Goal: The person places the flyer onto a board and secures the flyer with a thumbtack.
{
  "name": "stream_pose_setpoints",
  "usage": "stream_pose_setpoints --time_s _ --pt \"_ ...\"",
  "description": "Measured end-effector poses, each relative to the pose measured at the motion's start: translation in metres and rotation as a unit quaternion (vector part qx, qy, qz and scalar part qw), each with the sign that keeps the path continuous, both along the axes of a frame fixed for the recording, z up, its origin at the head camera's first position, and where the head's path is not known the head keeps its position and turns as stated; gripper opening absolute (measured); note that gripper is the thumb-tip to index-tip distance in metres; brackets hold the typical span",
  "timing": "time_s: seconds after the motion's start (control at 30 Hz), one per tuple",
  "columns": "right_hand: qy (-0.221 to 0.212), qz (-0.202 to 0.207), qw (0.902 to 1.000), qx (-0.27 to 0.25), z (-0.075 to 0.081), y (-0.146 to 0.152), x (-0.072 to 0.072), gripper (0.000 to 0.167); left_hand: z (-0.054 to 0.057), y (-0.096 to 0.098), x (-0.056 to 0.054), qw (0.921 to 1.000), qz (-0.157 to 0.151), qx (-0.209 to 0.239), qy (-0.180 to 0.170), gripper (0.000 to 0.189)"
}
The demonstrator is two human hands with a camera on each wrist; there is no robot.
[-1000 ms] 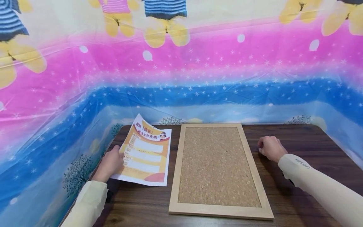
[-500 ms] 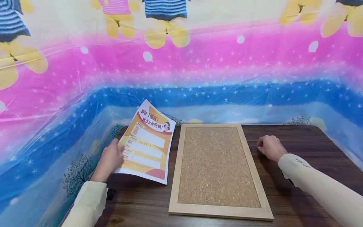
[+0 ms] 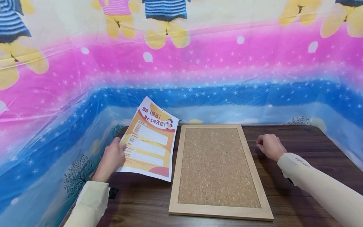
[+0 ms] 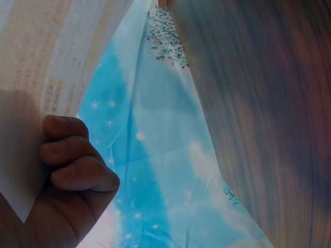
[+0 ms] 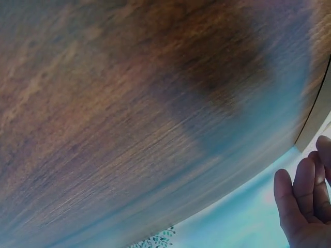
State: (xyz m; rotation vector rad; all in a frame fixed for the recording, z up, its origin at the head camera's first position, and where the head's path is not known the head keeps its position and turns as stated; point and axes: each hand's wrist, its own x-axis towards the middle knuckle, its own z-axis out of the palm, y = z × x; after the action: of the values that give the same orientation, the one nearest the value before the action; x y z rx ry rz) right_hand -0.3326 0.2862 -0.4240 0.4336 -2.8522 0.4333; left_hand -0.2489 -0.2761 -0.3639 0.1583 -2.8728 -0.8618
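Note:
My left hand holds a printed paper flyer by its left edge. The flyer is orange, yellow and white with Chinese text and a small cartoon figure; it is raised off the table and slightly bent. In the left wrist view, curled fingers lie against the back of the paper. A cork board with a pale wooden frame lies flat between the hands. Right of it, my right hand hovers over the table, its fingers loosely curled, with nothing visible in them.
The dark wood-grain table lies under everything. A patterned cloth in pink and blue hangs behind it and along both sides, close to the table's left edge.
My left hand has lifted the flyer and tipped its top edge upward, moving it slightly right toward the board. My right hand stays almost still; the board has not moved.

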Motion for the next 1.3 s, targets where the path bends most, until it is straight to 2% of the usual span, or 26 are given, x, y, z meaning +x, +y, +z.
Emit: stream_pose_setpoints --time_s 0.23,0.37,0.53,0.77,1.0,1.3 --pt "0.02 0.008 0.9997 -0.014 0.005 0.003 0.0 0.007 -0.004 0.01 -0.004 0.9999 0.01 0.003 -0.003 0.021" --pt "0.069 0.032 0.9969 -0.021 0.006 0.003 -0.002 0.009 -0.009 0.021 -0.009 0.9999 0.011 0.013 -0.001 0.022" --pt "0.126 0.058 0.9898 -0.034 0.011 -0.004 -0.002 0.014 -0.014 0.04 -0.012 0.9994 -0.004 0.033 -0.011 0.026" --pt "0.121 0.062 0.9899 -0.04 0.02 -0.011 -0.003 0.013 -0.026 0.073 -0.019 0.998 -0.025 0.057 -0.009 0.023" --pt "0.108 0.065 0.9909 -0.047 0.023 -0.014 -0.002 0.015 -0.033 0.098 -0.023 0.9984 -0.042 0.037 -0.003 0.019" --pt "0.121 0.077 0.9883 -0.052 0.022 -0.017 -0.008 0.011 -0.041 0.12 -0.028 0.9978 -0.062 0.015 -0.017 0.021"
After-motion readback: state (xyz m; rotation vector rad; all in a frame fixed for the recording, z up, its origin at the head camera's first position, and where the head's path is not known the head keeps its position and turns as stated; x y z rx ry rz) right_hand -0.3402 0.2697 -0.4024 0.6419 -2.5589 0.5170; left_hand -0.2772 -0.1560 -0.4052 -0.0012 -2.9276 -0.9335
